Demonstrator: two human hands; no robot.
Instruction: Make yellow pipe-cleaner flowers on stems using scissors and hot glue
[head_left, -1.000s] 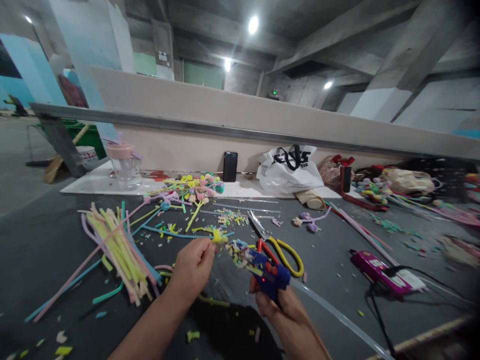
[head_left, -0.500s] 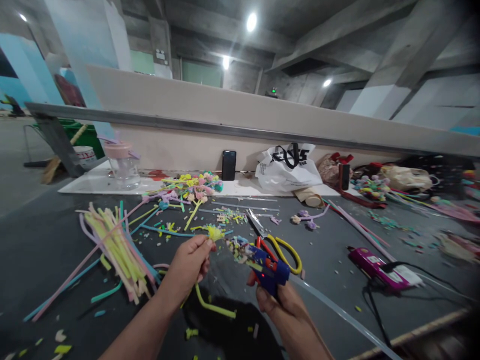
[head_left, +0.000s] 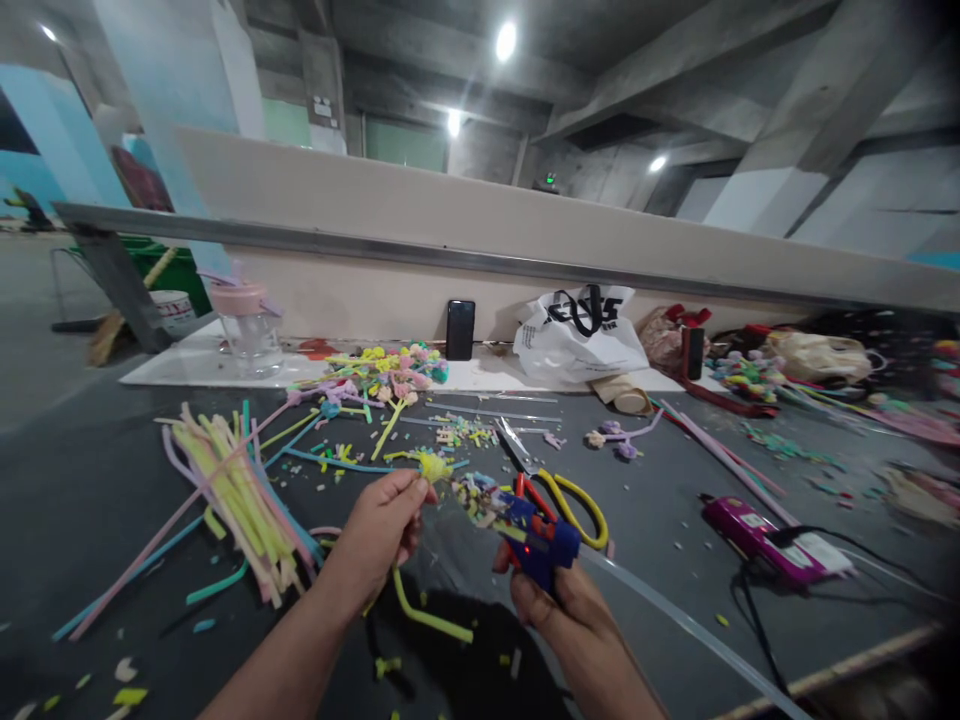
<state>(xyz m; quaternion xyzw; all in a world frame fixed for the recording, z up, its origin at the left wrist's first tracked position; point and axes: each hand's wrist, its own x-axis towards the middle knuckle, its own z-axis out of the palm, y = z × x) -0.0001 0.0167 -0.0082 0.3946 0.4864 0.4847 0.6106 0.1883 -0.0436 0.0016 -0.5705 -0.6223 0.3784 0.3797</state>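
My left hand (head_left: 386,520) is closed, pinching a small yellow fuzzy flower (head_left: 434,466) between thumb and fingertips. In my right hand (head_left: 559,610) is a blue hot glue gun (head_left: 546,542), its small red light lit and its front covered with colourful bits. The gun's nozzle end points at the flower, close beside it; whether they touch I cannot tell. A long clear glue stick (head_left: 675,612) runs out of the gun's back toward the lower right. Scissors (head_left: 574,500) with yellow and red handles lie just behind the gun. A bent yellow-green stem (head_left: 427,620) lies below my left hand.
To the left lies a bundle of fuzzy pipe cleaners (head_left: 232,500). Finished-looking flowers (head_left: 397,375) are heaped behind. A phone (head_left: 460,330), a pink-lidded jug (head_left: 251,325) and a white bag (head_left: 577,335) stand along the back. A purple corded device (head_left: 772,540) is at right.
The view has shifted very slightly. Both hands keep almost the same pose, with the flower and the glue gun still held close together.
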